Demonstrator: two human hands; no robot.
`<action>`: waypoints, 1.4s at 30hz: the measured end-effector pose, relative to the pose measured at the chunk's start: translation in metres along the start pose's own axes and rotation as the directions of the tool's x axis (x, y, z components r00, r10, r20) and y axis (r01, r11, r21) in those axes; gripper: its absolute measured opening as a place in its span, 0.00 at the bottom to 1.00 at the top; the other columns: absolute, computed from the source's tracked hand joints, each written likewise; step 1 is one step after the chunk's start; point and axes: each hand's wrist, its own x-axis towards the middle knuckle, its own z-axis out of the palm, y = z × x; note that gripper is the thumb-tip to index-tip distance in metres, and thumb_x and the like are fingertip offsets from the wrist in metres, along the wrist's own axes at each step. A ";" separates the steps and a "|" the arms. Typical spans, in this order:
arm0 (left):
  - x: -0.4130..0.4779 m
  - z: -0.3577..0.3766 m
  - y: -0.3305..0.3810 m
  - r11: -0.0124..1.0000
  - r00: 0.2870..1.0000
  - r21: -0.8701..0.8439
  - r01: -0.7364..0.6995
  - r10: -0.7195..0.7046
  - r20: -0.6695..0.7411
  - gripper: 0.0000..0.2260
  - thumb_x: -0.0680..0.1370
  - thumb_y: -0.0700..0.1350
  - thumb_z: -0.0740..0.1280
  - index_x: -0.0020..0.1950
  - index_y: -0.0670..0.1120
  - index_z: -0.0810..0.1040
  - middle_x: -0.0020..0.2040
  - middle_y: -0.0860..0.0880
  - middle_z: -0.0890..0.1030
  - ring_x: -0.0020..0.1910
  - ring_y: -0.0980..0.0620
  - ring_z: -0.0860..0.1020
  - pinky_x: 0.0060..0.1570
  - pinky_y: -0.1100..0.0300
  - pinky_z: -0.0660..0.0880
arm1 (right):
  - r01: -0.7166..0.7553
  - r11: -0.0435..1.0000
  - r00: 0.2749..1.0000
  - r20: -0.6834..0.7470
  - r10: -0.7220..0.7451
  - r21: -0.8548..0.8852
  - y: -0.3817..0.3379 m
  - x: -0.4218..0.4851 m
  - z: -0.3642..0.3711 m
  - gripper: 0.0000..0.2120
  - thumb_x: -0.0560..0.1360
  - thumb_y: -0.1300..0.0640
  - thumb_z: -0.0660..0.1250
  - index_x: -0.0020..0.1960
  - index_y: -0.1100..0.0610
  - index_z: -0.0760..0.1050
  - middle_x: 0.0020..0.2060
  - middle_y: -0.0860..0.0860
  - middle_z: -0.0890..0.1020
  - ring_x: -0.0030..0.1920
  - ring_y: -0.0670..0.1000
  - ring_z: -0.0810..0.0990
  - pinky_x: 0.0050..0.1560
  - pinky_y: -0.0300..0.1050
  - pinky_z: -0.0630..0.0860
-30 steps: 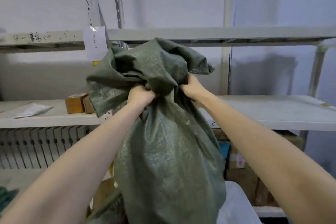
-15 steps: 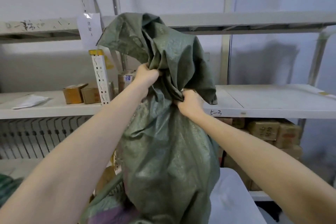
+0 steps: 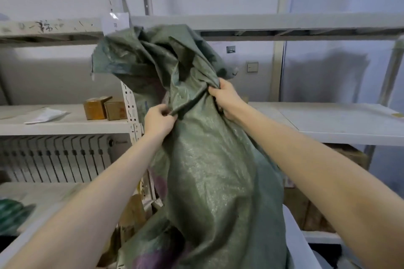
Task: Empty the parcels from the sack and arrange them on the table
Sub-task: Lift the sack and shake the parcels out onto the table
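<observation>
- Left hand point(image 3: 160, 120) grips a fold of the green sack point(image 3: 209, 170).
- Right hand point(image 3: 225, 96) clutches bunched fabric, higher.
- Sack hangs between both; contents apparently hidden.

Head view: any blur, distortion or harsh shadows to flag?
Head view: the sack top and the paper label look motion-smeared; the left hand and right hand gripping it are sharper. Head view: wide-angle bowing bends the upper shelf and tilts the right upright; lighting soft, diffuse shadow behind.
</observation>
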 end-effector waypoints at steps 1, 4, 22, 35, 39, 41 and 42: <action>0.000 0.001 -0.003 0.998 0.998 -0.020 0.058 -0.058 0.007 0.05 0.76 0.40 0.67 0.41 0.43 0.74 0.40 0.45 0.77 0.43 0.47 0.74 0.44 0.57 0.68 | -0.040 0.998 0.998 0.051 0.042 -0.038 0.008 -0.003 -0.001 0.15 0.79 0.61 0.62 0.65 0.59 0.72 0.57 0.55 0.79 0.59 0.55 0.77 0.65 0.54 0.73; 0.000 0.001 0.002 0.943 0.974 -0.246 0.223 -0.227 0.013 0.07 0.78 0.38 0.62 0.41 0.47 0.70 0.42 0.45 0.75 0.44 0.48 0.72 0.48 0.56 0.67 | -0.070 0.990 0.986 0.142 0.087 -0.126 0.020 -0.011 -0.012 0.19 0.78 0.56 0.66 0.66 0.60 0.71 0.58 0.55 0.79 0.58 0.54 0.79 0.63 0.53 0.74; -0.026 -0.004 0.009 0.914 0.700 -0.107 0.392 -0.220 0.679 0.32 0.56 0.66 0.77 0.55 0.52 0.80 0.54 0.49 0.83 0.55 0.49 0.79 0.59 0.53 0.70 | -0.411 0.805 0.834 0.182 0.522 -0.428 0.094 -0.017 -0.083 0.25 0.82 0.49 0.57 0.76 0.55 0.58 0.73 0.55 0.66 0.69 0.55 0.68 0.65 0.47 0.67; 0.021 0.029 0.004 0.845 0.890 -0.283 0.455 -0.444 0.106 0.18 0.69 0.41 0.74 0.58 0.42 0.77 0.57 0.41 0.80 0.55 0.41 0.79 0.59 0.44 0.75 | -0.123 0.807 0.986 0.017 0.163 -0.577 0.072 0.029 -0.079 0.12 0.78 0.63 0.60 0.59 0.56 0.76 0.58 0.58 0.79 0.58 0.59 0.77 0.59 0.50 0.75; 0.041 0.017 0.059 0.832 0.961 -0.528 0.169 -0.257 -0.097 0.09 0.75 0.37 0.68 0.39 0.48 0.73 0.48 0.45 0.80 0.51 0.45 0.80 0.54 0.49 0.77 | -0.132 0.933 0.991 -0.034 0.129 -0.334 0.035 0.046 -0.099 0.18 0.78 0.66 0.58 0.67 0.58 0.70 0.63 0.57 0.76 0.62 0.58 0.75 0.63 0.53 0.73; 0.050 0.012 0.090 0.840 0.970 -0.542 -0.001 -0.131 -0.204 0.12 0.76 0.37 0.67 0.36 0.49 0.72 0.40 0.48 0.79 0.42 0.50 0.79 0.48 0.56 0.78 | -0.055 0.986 0.998 0.006 0.056 -0.160 0.015 0.051 -0.104 0.16 0.80 0.64 0.58 0.68 0.58 0.68 0.63 0.57 0.76 0.61 0.56 0.75 0.63 0.53 0.73; 0.053 0.011 0.102 0.838 0.964 -0.540 -0.077 -0.076 -0.255 0.12 0.76 0.37 0.67 0.35 0.49 0.71 0.37 0.49 0.78 0.39 0.52 0.77 0.45 0.60 0.77 | -0.020 0.996 1.000 0.010 0.021 -0.083 0.008 0.054 -0.105 0.15 0.81 0.63 0.57 0.67 0.58 0.68 0.62 0.57 0.76 0.61 0.56 0.76 0.63 0.54 0.74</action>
